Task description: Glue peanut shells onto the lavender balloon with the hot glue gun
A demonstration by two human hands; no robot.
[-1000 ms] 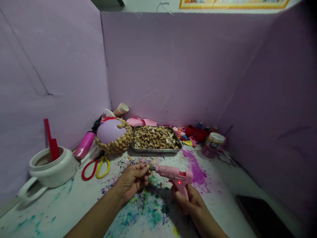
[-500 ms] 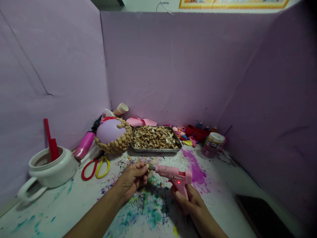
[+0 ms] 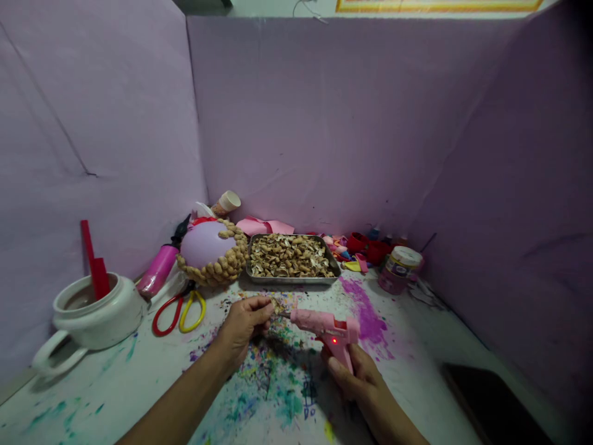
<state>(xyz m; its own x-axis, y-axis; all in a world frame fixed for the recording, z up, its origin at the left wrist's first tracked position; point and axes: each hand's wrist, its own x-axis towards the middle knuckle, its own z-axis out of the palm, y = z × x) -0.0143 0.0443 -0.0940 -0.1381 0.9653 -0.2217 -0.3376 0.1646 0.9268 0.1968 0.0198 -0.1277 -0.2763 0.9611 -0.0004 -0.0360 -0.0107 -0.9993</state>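
Observation:
Between the thumb and fingers of my left hand (image 3: 245, 322) is a peanut shell (image 3: 277, 307), pinched over the middle of the table. My right hand (image 3: 356, 374) grips a pink hot glue gun (image 3: 324, 324) by its handle, a red light glowing on its side. The gun's nozzle points left and sits at the shell; whether they touch I cannot tell. Farther back lies a metal tray (image 3: 296, 280) full of peanut shells. Left of it stands a lilac balloon (image 3: 206, 244) partly covered with rows of peanut shells (image 3: 220, 270).
Scissors (image 3: 192, 312) with red and yellow handles lie left. Beyond them are a white pot (image 3: 97, 318) and a magenta balloon pump (image 3: 160, 269). A lidded jar (image 3: 401, 269) stands right, a dark flat object (image 3: 493, 402) at front right. Purple panels (image 3: 347, 123) enclose the paint-stained table.
My left hand has shifted slightly left and up with the peanut shell. The glue gun has barely moved, still with its nozzle at the shell.

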